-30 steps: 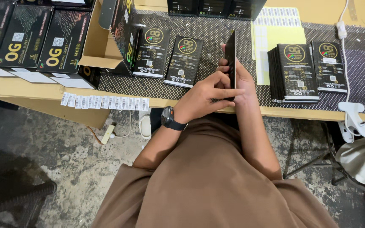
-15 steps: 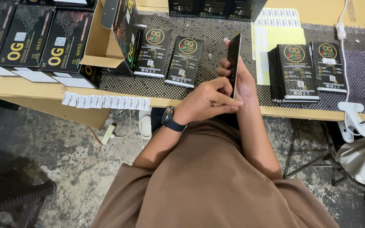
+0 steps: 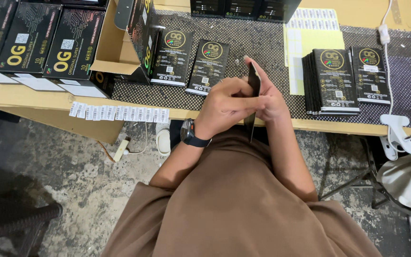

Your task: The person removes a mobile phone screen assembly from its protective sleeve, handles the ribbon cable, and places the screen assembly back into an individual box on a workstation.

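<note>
Left hand: the left hand (image 3: 224, 107), smartwatch (image 3: 190, 133) on its wrist, is clenched on the near face of a thin black packet (image 3: 252, 97), thumb and fingers pressing it.
Right hand: the right hand (image 3: 269, 97) grasps the same packet from the far side, fingertips up along its top edge.
Packet: held edge-on and upright between both hands, above the near edge of the counter (image 3: 39, 102), not resting on it.
Progress: judging by how things lie, one packet is in hand; a stack of the same packets (image 3: 331, 81) stands at 2 o'clock of the hands with a single one (image 3: 371, 74) beside it, and two lie flat at 11 o'clock (image 3: 172, 57) (image 3: 209, 66). Which pile is finished and which is waiting cannot be told.
Near surroundings: a label strip (image 3: 119, 113) hangs on the counter's front edge at 9 o'clock; a power strip (image 3: 121, 149) lies on the floor below it.
Middle: an open carton (image 3: 120, 47) stands at 10 o'clock; a black mesh mat (image 3: 262, 47) covers the counter under the packets.
Far: sticker sheets (image 3: 312, 28) at 1 o'clock, large black boxes (image 3: 29, 38) at far 10 o'clock, a white cable (image 3: 386, 57) and clamp (image 3: 398, 133) at 3 o'clock.
In the way: nothing lies between the hands and the piles; the cable runs close by the right-hand packets.
</note>
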